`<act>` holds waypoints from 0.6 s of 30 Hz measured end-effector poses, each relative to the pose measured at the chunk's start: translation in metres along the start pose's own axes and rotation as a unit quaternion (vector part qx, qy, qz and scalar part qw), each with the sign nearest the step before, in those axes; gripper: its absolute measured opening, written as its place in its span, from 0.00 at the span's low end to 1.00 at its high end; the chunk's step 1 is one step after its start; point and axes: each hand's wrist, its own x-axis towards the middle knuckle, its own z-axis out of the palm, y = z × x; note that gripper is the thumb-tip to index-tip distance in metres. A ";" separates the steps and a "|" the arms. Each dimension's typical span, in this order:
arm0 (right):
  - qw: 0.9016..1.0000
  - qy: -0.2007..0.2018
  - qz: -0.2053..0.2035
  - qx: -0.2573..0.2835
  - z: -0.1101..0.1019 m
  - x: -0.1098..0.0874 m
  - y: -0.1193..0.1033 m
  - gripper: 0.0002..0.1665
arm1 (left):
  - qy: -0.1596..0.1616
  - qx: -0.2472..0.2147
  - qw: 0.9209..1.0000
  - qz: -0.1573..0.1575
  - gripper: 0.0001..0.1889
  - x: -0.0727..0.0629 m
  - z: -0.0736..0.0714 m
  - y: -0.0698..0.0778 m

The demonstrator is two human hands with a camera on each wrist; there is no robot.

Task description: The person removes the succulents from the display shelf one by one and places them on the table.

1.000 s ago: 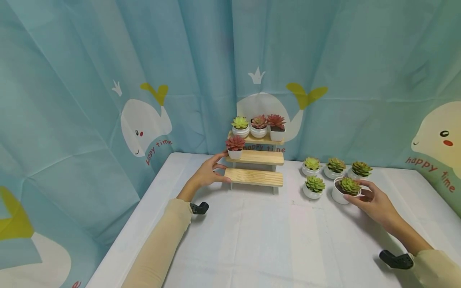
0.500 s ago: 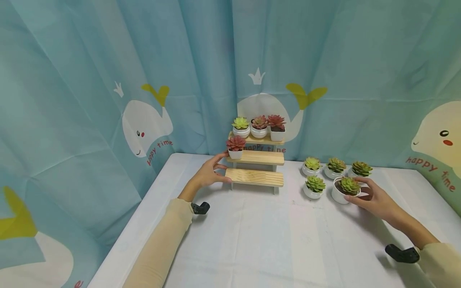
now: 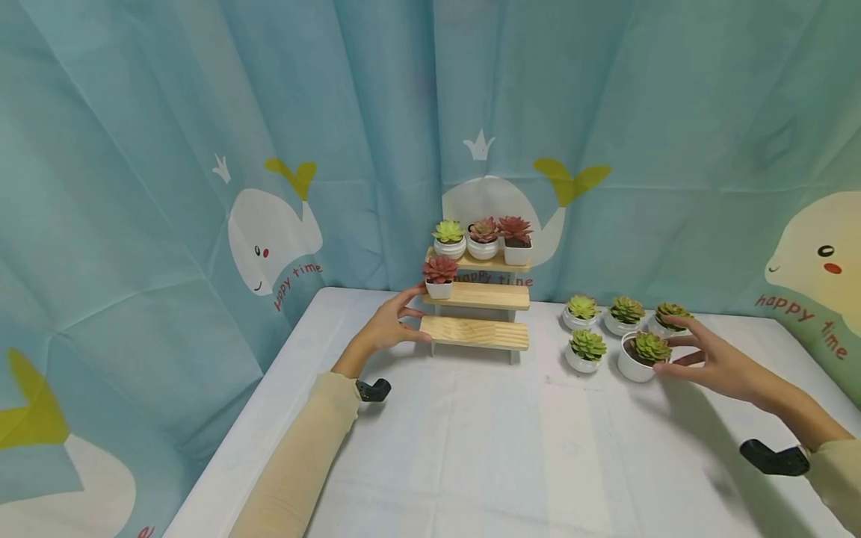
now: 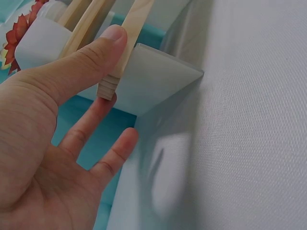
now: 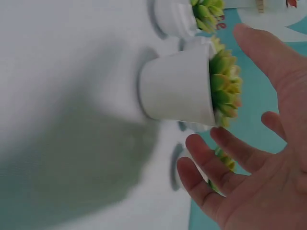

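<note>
My left hand (image 3: 386,323) pinches the left end of the wooden three-step plant stand (image 3: 474,332), with the thumb on its lowest board and a fingertip under it in the left wrist view. My right hand (image 3: 716,362) has its fingers spread loosely beside a white pot with a green succulent (image 3: 635,364) at the front right of a group. In the right wrist view that pot (image 5: 177,88) stands on the table, and the fingertips are near its rim. A red succulent in a square white pot (image 3: 439,288) sits at the left of the middle step.
Three potted succulents (image 3: 483,245) line the top step. Several other green succulents in white pots (image 3: 583,357) stand close around the right-hand one. A blue curtain with printed whales (image 3: 377,149) hangs behind the white-covered table (image 3: 498,448).
My right hand has let go of the white pot and drawn a little to the right, its fingers opening. The left hand keeps its hold on the stand.
</note>
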 end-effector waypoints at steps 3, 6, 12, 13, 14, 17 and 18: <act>1.000 0.000 -0.016 -0.008 -0.005 0.000 -0.003 0.54 | 0.000 0.000 1.000 -0.002 0.51 0.000 0.000 -0.001; 0.999 0.011 -0.041 -0.017 -0.009 0.000 -0.005 0.52 | -0.001 -0.001 1.000 -0.002 0.52 0.000 0.000 -0.001; 0.997 0.045 -0.058 -0.026 -0.020 0.000 -0.012 0.48 | -0.001 0.001 1.000 -0.003 0.52 0.000 0.000 -0.002; 0.997 0.051 -0.059 -0.024 -0.022 0.001 -0.013 0.48 | 0.000 0.001 1.000 -0.003 0.52 0.000 0.000 -0.002; 0.996 0.058 -0.061 -0.024 -0.023 0.001 -0.014 0.48 | 0.001 0.002 1.000 -0.003 0.52 0.000 0.000 -0.002; 0.994 0.078 -0.067 -0.018 -0.026 0.003 -0.017 0.48 | 0.002 0.003 1.000 -0.003 0.52 0.000 0.000 -0.002; 0.994 0.084 -0.070 -0.015 -0.026 0.004 -0.019 0.48 | 0.002 0.004 1.000 -0.003 0.52 0.000 0.001 -0.002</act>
